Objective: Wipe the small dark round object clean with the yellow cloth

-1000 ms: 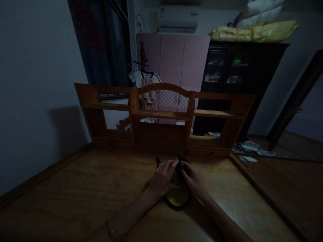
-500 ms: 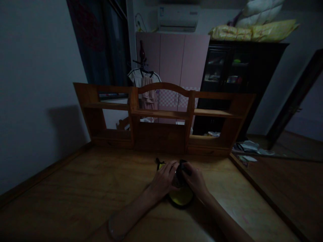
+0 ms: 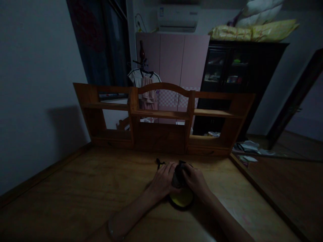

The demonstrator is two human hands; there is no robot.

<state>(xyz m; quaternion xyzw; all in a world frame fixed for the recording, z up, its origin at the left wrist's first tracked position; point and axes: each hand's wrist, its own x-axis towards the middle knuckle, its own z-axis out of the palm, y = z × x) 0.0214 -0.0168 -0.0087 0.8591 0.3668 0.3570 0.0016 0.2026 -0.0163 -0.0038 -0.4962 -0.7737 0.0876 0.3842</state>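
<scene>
On the wooden desk (image 3: 75, 195) lies a black and yellow object (image 3: 180, 199), round at its near end. My left hand (image 3: 163, 179) and my right hand (image 3: 195, 179) meet over its top, fingers curled around a dark part (image 3: 178, 174) of it. A short black strap end (image 3: 158, 162) sticks out beyond my left fingers. The room is dim, so I cannot make out what the object is.
A low wooden shelf unit (image 3: 161, 117) stands along the desk's far edge. A wall (image 3: 32, 94) borders the desk on the left. Behind are a pink wardrobe (image 3: 174, 57), a dark cabinet (image 3: 239, 74) with bundles on top, and papers on the floor (image 3: 248, 148).
Both hands stay on the object and have shifted their fingers slightly over the dark part. The object's yellow end has crept a little to the right.
</scene>
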